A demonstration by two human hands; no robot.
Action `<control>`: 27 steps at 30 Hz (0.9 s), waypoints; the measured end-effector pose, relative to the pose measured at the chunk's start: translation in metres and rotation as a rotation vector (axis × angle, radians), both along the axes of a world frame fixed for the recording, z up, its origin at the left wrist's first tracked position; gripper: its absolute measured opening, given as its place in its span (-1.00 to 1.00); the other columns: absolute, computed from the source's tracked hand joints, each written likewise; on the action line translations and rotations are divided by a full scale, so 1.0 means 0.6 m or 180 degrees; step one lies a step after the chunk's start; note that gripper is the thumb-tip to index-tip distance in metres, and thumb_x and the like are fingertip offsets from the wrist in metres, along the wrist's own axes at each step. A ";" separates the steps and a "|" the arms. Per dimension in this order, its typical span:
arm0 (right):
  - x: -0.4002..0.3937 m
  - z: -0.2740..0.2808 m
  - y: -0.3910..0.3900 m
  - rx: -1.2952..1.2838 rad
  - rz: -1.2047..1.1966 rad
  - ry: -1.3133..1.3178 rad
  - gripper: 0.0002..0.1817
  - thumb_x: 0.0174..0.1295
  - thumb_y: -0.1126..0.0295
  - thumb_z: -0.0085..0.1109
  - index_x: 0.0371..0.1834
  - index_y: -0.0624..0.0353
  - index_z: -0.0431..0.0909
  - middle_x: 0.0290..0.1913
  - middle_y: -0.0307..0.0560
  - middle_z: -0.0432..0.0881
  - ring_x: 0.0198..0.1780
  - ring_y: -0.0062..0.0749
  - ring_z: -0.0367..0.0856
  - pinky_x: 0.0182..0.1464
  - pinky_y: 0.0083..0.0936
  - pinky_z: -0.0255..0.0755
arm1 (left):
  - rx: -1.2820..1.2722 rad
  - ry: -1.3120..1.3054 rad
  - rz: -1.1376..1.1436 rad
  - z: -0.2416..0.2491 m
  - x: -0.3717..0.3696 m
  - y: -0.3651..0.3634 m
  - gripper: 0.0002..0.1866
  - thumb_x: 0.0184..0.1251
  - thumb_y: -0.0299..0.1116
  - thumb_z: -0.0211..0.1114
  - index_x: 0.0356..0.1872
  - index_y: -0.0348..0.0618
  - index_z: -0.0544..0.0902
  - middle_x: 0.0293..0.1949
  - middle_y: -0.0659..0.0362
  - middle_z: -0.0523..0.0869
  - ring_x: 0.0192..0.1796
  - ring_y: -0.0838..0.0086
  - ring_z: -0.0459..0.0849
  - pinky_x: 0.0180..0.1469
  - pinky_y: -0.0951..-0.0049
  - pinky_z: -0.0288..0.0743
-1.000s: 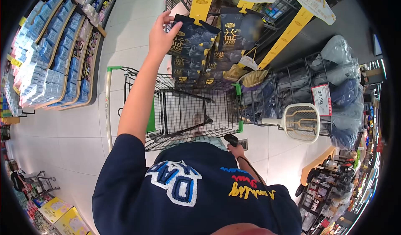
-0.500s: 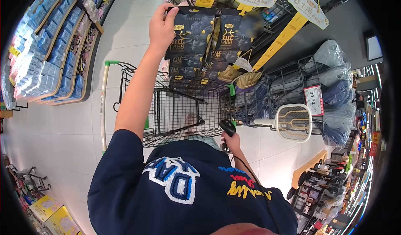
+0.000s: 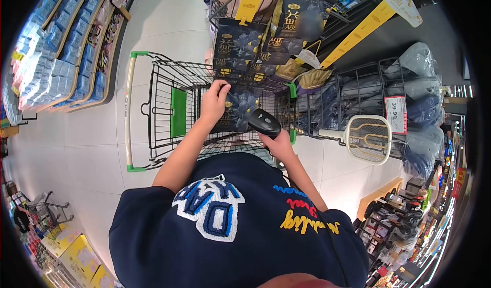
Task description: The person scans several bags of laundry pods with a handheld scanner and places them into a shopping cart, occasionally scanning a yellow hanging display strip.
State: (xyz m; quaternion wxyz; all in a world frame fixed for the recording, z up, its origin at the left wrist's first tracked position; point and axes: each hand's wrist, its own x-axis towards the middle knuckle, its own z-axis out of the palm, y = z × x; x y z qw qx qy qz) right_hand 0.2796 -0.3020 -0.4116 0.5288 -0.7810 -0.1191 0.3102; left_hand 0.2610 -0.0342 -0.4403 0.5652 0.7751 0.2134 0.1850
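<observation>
My left hand (image 3: 213, 103) is closed on the upper left edge of a black pouch (image 3: 235, 109) with gold print, held above the shopping cart (image 3: 169, 78). Close by on the right, my right hand (image 3: 279, 144) grips a black barcode scanner (image 3: 265, 124), whose head points at the pouch's right side. The scanner covers part of that side. Similar black pouches (image 3: 236, 42) hang in rows from yellow strips just beyond the cart.
Past the cart's right side stands a black wire rack (image 3: 353, 96) of plastic-wrapped goods, with a white mosquito racket (image 3: 368, 139) at its front. Shelves of blue packs (image 3: 76, 52) line the left side. Yellow boxes (image 3: 79, 255) sit at lower left.
My left hand has come down and nearer from the hanging row, now with one black pouch. My right hand has raised the scanner up beside it. The view has shifted slightly.
</observation>
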 end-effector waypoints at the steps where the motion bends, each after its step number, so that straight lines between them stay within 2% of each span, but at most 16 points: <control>1: -0.002 0.005 -0.001 -0.0017 -0.0039 0.0069 -0.79 0.24 0.37 0.40 -0.14 0.26 0.70 -0.46 -0.28 0.66 -0.43 -0.64 0.56 -0.34 -0.53 0.45 | 0.0018 0.0205 -0.0078 -0.018 -0.003 -0.003 -0.77 0.53 -0.28 0.28 -0.03 -0.24 0.61 -0.41 0.01 0.71 -0.40 0.28 0.67 -0.27 0.35 0.51; 3: -0.005 0.005 -0.008 -0.0006 -0.0099 0.0155 -0.80 0.24 0.37 0.40 -0.16 0.25 0.70 -0.48 -0.28 0.65 -0.44 -0.65 0.56 -0.35 -0.55 0.44 | 0.0060 0.0608 -0.0251 -0.052 -0.002 -0.003 -0.75 0.54 -0.27 0.27 0.01 -0.24 0.61 -0.33 -0.01 0.75 -0.30 0.19 0.73 -0.19 0.31 0.56; 6: -0.006 -0.008 -0.027 0.0006 -0.0131 0.0175 -0.81 0.24 0.37 0.41 -0.18 0.24 0.70 -0.50 -0.29 0.64 -0.46 -0.66 0.55 -0.36 -0.56 0.43 | 0.0182 0.0505 -0.0551 -0.125 0.020 0.017 -0.74 0.54 -0.26 0.27 0.04 -0.23 0.60 -0.20 -0.04 0.78 -0.13 0.08 0.76 -0.05 0.23 0.58; 7: -0.006 -0.012 -0.034 -0.0045 -0.0125 0.0162 -0.80 0.24 0.36 0.41 -0.18 0.24 0.70 -0.50 -0.29 0.64 -0.46 -0.66 0.55 -0.36 -0.56 0.43 | 0.0239 0.0252 -0.0478 -0.130 0.038 0.031 -0.73 0.51 -0.27 0.29 0.06 -0.21 0.61 -0.09 -0.06 0.78 -0.01 0.09 0.76 0.03 0.22 0.58; 8: -0.005 -0.015 -0.039 -0.0091 -0.0122 0.0140 -0.80 0.24 0.36 0.41 -0.18 0.25 0.69 -0.50 -0.29 0.64 -0.46 -0.66 0.55 -0.36 -0.56 0.43 | 0.0418 0.0022 -0.0278 -0.133 0.061 0.048 -0.73 0.49 -0.29 0.30 0.05 -0.24 0.61 -0.12 -0.08 0.76 -0.05 0.08 0.75 0.02 0.22 0.59; 10: -0.008 -0.016 -0.044 -0.0011 -0.0140 0.0119 -0.85 0.27 0.41 0.38 -0.18 0.25 0.70 -0.48 -0.30 0.64 -0.48 -0.68 0.53 -0.40 -0.59 0.41 | 0.1094 -0.0603 0.0157 -0.081 0.120 0.086 -0.64 0.46 -0.31 0.31 0.11 -0.35 0.55 0.00 -0.16 0.69 0.06 -0.02 0.66 0.18 0.16 0.51; 11: -0.010 -0.016 -0.046 0.0030 -0.0151 0.0113 -0.87 0.29 0.44 0.36 -0.17 0.25 0.70 -0.47 -0.31 0.64 -0.49 -0.69 0.52 -0.41 -0.60 0.40 | 0.1311 -0.0669 0.0291 -0.041 0.142 0.100 -0.56 0.47 -0.30 0.30 0.22 -0.36 0.49 0.12 -0.17 0.64 0.19 -0.03 0.59 0.27 0.14 0.44; 13: -0.014 -0.011 -0.047 -0.0021 -0.0183 0.0114 -0.87 0.29 0.44 0.36 -0.18 0.25 0.70 -0.49 -0.31 0.63 -0.50 -0.69 0.52 -0.41 -0.60 0.39 | 0.1781 -0.1101 0.0628 0.003 0.195 0.126 -0.47 0.47 -0.26 0.31 0.31 -0.34 0.43 0.13 -0.14 0.64 0.24 -0.01 0.55 0.30 0.13 0.42; 16: -0.017 -0.014 -0.050 -0.0099 -0.0165 0.0058 -0.87 0.28 0.42 0.36 -0.20 0.25 0.70 -0.51 -0.32 0.62 -0.50 -0.69 0.52 -0.42 -0.60 0.38 | 0.1680 -0.1079 0.0581 0.038 0.247 0.151 -0.38 0.45 -0.22 0.33 0.38 -0.33 0.35 0.12 -0.10 0.66 0.27 0.00 0.53 0.33 0.12 0.40; 17: -0.018 -0.016 -0.051 -0.0125 -0.0146 0.0033 -0.87 0.28 0.42 0.36 -0.21 0.25 0.70 -0.52 -0.32 0.62 -0.50 -0.69 0.52 -0.42 -0.60 0.38 | 0.1451 -0.0918 0.0659 0.041 0.258 0.155 -0.43 0.42 -0.20 0.37 0.34 -0.27 0.46 0.09 -0.04 0.70 0.23 0.03 0.57 0.25 0.14 0.45; 20: -0.020 -0.006 -0.049 -0.0160 -0.0164 0.0033 -0.80 0.24 0.34 0.41 -0.24 0.27 0.70 -0.51 -0.24 0.67 -0.45 -0.63 0.59 -0.36 -0.56 0.45 | 0.0983 -0.0451 0.0494 0.046 0.268 0.169 -0.56 0.39 -0.20 0.40 0.21 -0.17 0.62 -0.01 -0.01 0.76 0.10 0.09 0.65 0.12 0.18 0.51; 21: -0.021 -0.004 -0.048 -0.0141 -0.0189 0.0038 -0.80 0.24 0.34 0.41 -0.24 0.27 0.70 -0.51 -0.24 0.67 -0.46 -0.63 0.59 -0.36 -0.56 0.45 | 0.0967 -0.0483 0.0438 0.050 0.265 0.168 -0.65 0.40 -0.17 0.40 0.06 -0.17 0.69 -0.14 -0.01 0.78 -0.05 0.14 0.71 -0.01 0.20 0.53; 24: -0.024 -0.002 -0.044 -0.0085 -0.0226 0.0068 -0.82 0.25 0.36 0.39 -0.22 0.27 0.70 -0.51 -0.27 0.66 -0.47 -0.65 0.57 -0.37 -0.57 0.44 | 0.0948 -0.0290 0.0163 0.052 0.261 0.172 -0.66 0.47 -0.15 0.32 0.03 -0.22 0.66 -0.24 -0.04 0.77 -0.16 0.10 0.71 -0.05 0.19 0.54; 27: -0.024 -0.006 -0.042 -0.0023 -0.0203 0.0092 -0.84 0.27 0.42 0.36 -0.18 0.27 0.69 -0.49 -0.31 0.64 -0.47 -0.69 0.54 -0.39 -0.60 0.40 | 0.0683 -0.0964 0.0331 0.078 0.262 0.164 -0.67 0.56 -0.15 0.23 0.02 -0.24 0.63 -0.26 -0.06 0.77 -0.22 0.03 0.71 -0.10 0.21 0.55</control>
